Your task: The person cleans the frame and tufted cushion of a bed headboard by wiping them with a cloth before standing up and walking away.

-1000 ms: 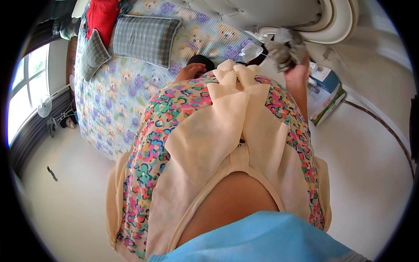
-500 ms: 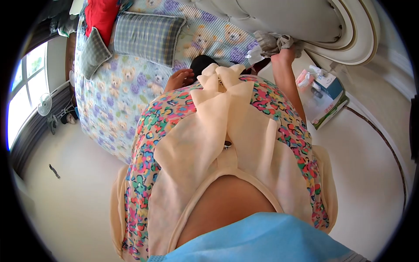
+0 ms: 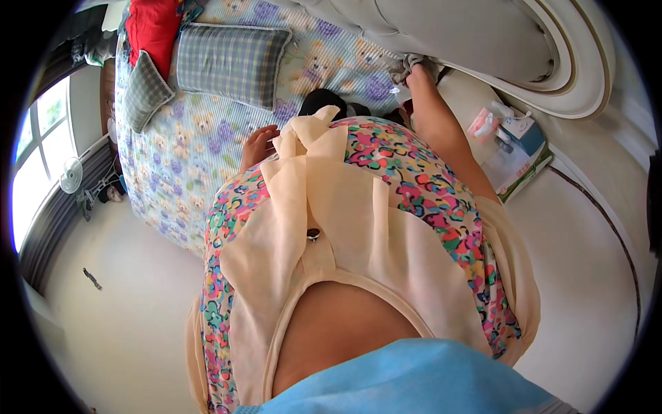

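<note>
Well, the bed (image 3: 172,148) fills the upper left, its ribbed, quilted-looking cover printed with bears and purple blots. A padded grey headboard (image 3: 455,34) with a curved, glossy cream frame runs along the top right. Pale, smooth floor (image 3: 152,310) spreads at the lower left, a thin dark strip (image 3: 92,279) lying on it; a white fan (image 3: 71,175) stands near the bright window (image 3: 49,131) and its grey, pleated curtain (image 3: 52,234).

The right hand (image 3: 418,73) has its fingers bunched around a crumpled, soft grey cloth (image 3: 398,67), at the bed's edge just beside the headboard. The left hand (image 3: 259,143) is over the bed, fingers bent, some tips behind the cream bow; whether they pinch anything, I cannot tell. Near it is a dark, rounded thing (image 3: 322,101).

Farther up lie two plaid cushions (image 3: 231,65), rectangular, beside a red one (image 3: 153,34). The wearer's dress (image 3: 441,196) is bright-patterned, with thin cream layers. A blue box (image 3: 525,134) sits right of the bed.
</note>
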A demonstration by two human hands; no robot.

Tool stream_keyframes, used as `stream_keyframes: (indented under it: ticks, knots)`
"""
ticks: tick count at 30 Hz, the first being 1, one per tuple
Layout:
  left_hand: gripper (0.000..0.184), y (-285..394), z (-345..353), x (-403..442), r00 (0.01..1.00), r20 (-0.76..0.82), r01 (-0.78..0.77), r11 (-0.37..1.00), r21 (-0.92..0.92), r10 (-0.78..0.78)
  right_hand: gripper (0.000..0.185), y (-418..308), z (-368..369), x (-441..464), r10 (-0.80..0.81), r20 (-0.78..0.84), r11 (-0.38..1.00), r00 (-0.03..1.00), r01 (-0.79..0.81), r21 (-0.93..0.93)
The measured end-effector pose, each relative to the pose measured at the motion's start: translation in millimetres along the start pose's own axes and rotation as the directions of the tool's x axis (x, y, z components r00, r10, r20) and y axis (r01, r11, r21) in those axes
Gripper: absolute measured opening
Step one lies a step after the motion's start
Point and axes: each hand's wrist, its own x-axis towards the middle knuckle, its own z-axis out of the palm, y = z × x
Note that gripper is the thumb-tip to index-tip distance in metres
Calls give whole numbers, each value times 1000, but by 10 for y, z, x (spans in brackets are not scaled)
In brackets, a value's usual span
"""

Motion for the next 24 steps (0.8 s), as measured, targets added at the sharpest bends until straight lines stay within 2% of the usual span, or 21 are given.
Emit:
stream_keyframes:
  ticks: [3,5,6,8,9,11,13,15,16,17,19,20,21,23,24]
  knots:
    - [38,17,-20,-94,1000,8,-2,1000,-6,2,43,-96,-625,338,-68,-185,996,980,54,-76]
    - [38,-34,-79,-102,1000,-14,-8,1000,-26,7,43,-196,-958,513,-113,-227,990,967,89,-114]
    - [38,-89,-100,-100,999,-33,-10,999,-44,9,43,-257,-1090,519,-143,-199,986,969,121,-118]
    - [38,-261,-146,-37,999,-32,17,999,-28,-18,45,-365,-993,273,-206,48,964,977,211,-162]
    - [38,-317,-158,-34,999,-34,36,999,-11,-36,47,-383,-892,49,-246,301,934,921,308,-179]
    - [38,-265,-12,-91,998,-16,57,998,-2,-57,53,-335,-466,31,-327,332,936,885,352,-17]
    - [38,-225,54,3,998,2,67,998,6,-67,50,-318,-183,-360,-161,208,983,965,138,122]
    - [37,-196,66,217,998,57,5,992,123,-12,43,-265,-145,-711,-105,290,985,951,59,162]
    - [36,-83,163,194,999,47,-19,988,155,12,39,-256,-171,-564,-104,417,987,903,43,153]
    - [36,184,354,-34,993,58,-109,979,174,101,35,-229,-208,-353,-96,537,990,838,26,137]
    - [35,420,574,-123,992,54,-126,967,220,117,32,-265,-106,-466,-5,731,995,682,-70,73]
    - [34,426,595,-62,990,89,-124,975,185,109,31,-270,-126,-674,-55,657,998,752,26,53]
    - [34,446,639,-51,988,88,-143,975,172,129,32,-259,-126,-894,-105,631,993,769,112,28]
    - [37,527,791,-28,976,164,-184,947,262,145,35,-285,-158,-1175,-190,612,967,768,255,-20]
    - [32,548,920,-83,977,141,-185,964,191,160,37,-290,-181,-1312,-218,613,951,759,307,-42]
